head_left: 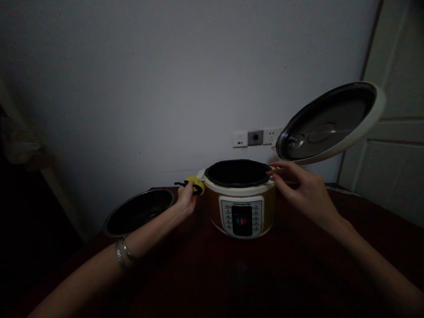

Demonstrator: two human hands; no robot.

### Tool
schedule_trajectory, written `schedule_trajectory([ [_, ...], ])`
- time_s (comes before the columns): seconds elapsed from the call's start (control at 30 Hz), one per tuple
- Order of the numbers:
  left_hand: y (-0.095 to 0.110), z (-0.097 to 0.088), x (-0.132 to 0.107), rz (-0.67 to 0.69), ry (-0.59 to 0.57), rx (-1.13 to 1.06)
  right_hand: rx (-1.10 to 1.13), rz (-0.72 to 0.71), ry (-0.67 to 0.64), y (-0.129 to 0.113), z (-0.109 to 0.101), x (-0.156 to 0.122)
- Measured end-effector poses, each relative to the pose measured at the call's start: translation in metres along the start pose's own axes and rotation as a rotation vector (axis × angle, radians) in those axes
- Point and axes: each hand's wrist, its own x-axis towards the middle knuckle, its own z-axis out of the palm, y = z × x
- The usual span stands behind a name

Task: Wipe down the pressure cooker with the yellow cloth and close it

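Note:
An electric pressure cooker [243, 216] with a white control panel stands upright on the dark table. Its dark inner pot [237, 183] sits inside, rim showing. The round lid [331, 128] is tilted up at the cooker's right. My right hand [303, 185] reaches in from the right, its fingertips closed around the right side of the pot's rim; the exact contact is dim. My left hand [187, 197] is closed on a yellow and black object [198, 183] beside the cooker's left handle. Its kind is not clear in the poor light.
A dark oval basin [139, 212] with a shiny rim lies on the left of the dark red table [241, 278]. Behind the cooker, wall sockets [255, 138] are set in the pale wall. A door [394, 163] stands at the right.

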Motion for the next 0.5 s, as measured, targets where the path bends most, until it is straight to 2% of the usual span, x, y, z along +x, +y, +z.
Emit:
schedule_trajectory([
  [0.07,-0.005,0.000,-0.014,0.081,0.032,0.073,-0.001,-0.001,-0.001,-0.001,0.000,0.000],
  [0.2,-0.013,-0.005,-0.023,0.134,-0.019,0.184,-0.012,-0.012,0.004,-0.004,-0.002,0.000],
  [0.37,-0.041,-0.023,-0.014,0.024,-0.074,0.329,-0.001,-0.009,-0.003,-0.007,-0.004,-0.001],
  [0.5,-0.070,-0.043,-0.015,-0.094,-0.046,0.394,-0.001,-0.010,-0.006,-0.011,-0.003,-0.001],
])
